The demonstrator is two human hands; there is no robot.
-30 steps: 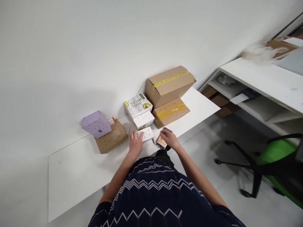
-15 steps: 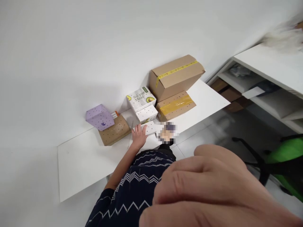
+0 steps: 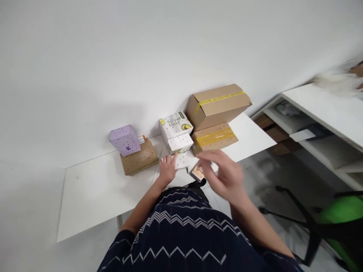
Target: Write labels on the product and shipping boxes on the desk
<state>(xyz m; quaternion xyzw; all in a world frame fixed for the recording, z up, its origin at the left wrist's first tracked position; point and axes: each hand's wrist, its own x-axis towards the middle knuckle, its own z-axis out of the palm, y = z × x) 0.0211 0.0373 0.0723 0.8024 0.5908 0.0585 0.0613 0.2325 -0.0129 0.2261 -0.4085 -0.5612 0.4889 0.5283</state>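
My left hand (image 3: 167,173) rests with spread fingers on the left end of a flat white box (image 3: 182,161) dotted with small dark marks. Just behind that box stand a smaller white dotted box (image 3: 180,142) and the white "Su·per Meal" box (image 3: 176,125) with avocado pictures. My right hand (image 3: 224,173), slightly blurred, hovers over the table's front edge. Its fingers are bent, the thumb stands apart from the index finger, and nothing shows between them. Beneath its fingertips lies a small dark-edged thing with a light picture (image 3: 197,172), partly covered by that hand.
On the left, a purple box (image 3: 125,139) stands at a brown dotted box (image 3: 141,159). A large carton (image 3: 219,105) with yellow tape and a flatter taped carton (image 3: 215,138) stand right. White shelving (image 3: 326,113) and a green chair (image 3: 340,211) are further right.
My right hand has moved from close before the camera, forward to the table's front edge. My left hand stays on the flat white box. The view has shifted slightly.
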